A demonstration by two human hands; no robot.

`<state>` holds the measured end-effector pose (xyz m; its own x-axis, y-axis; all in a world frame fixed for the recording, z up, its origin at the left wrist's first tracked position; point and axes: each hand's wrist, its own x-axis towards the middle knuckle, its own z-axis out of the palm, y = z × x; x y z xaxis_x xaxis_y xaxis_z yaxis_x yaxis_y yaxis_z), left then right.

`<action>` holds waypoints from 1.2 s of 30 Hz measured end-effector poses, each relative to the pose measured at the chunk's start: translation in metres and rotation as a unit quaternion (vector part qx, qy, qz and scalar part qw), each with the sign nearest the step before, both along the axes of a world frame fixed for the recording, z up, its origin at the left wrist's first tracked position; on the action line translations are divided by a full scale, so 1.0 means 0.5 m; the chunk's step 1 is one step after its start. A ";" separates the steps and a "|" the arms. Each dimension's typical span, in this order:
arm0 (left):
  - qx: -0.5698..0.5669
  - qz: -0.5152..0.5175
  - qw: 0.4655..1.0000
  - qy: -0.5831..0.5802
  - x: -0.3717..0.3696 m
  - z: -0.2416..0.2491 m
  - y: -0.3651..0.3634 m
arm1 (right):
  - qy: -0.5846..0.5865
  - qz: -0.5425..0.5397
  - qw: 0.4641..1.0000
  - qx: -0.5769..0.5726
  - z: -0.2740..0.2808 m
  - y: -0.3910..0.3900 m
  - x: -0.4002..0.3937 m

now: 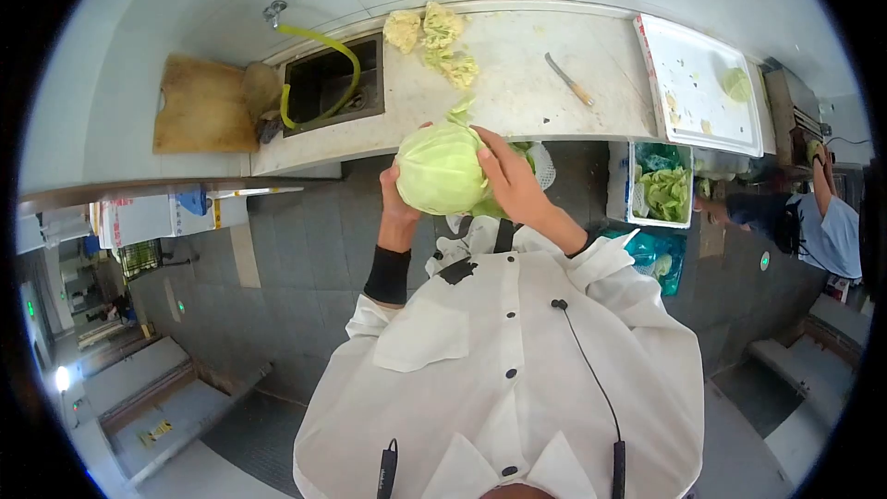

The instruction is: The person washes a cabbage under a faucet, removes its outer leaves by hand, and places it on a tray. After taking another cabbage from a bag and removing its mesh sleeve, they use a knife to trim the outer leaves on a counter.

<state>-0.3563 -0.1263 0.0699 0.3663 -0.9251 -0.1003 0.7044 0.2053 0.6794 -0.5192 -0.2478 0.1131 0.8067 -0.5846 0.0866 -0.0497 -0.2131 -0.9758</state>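
Both hands are occupied with one pale green cabbage (443,166), held in front of the person's body, just off the near edge of the worktop (517,65). The left hand (397,194) grasps it from the left side, fingers partly hidden behind the head; the right hand (516,180) grasps it from the right, fingers laid over the upper right surface. Grip: closed around the cabbage on both sides, neither hand released. A loose leaf (460,112) sticks up from the top of the cabbage. On the worktop, pale yellow-green vegetable pieces (443,26) lie between the sink (323,92) and a knife (569,80), whose handle points toward the near right. A yellow-green hose (349,54) runs from the tap (274,12) and curves down into the sink; a wooden board (196,106) is at the far left. At the right end, a white tray (688,69) carries scraps and a light green piece (736,84). Below the worktop, a white box (621,187) contains leafy greens (665,194), with teal bags (658,257) beside it. A white basket (546,166) is partly hidden behind the right hand. Another person (822,231) is at the far right, well apart from both hands.
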 end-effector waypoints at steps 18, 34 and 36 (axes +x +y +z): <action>0.057 0.027 0.997 -0.043 0.012 -0.014 -0.004 | 0.063 0.010 0.987 0.146 -0.037 -0.055 0.006; 0.063 -0.038 0.997 -0.003 -0.021 -0.056 -0.016 | 0.039 -0.112 0.993 0.008 -0.012 -0.061 0.007; 0.075 -0.025 0.997 0.027 -0.026 -0.082 -0.007 | 0.035 -0.117 0.992 -0.023 -0.004 -0.084 0.000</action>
<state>-0.3691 -0.1295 0.0289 0.3101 -0.9155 -0.2562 0.7475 0.0683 0.6607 -0.5191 -0.2896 0.1111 0.6537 -0.7538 0.0666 -0.1697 -0.2318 -0.9579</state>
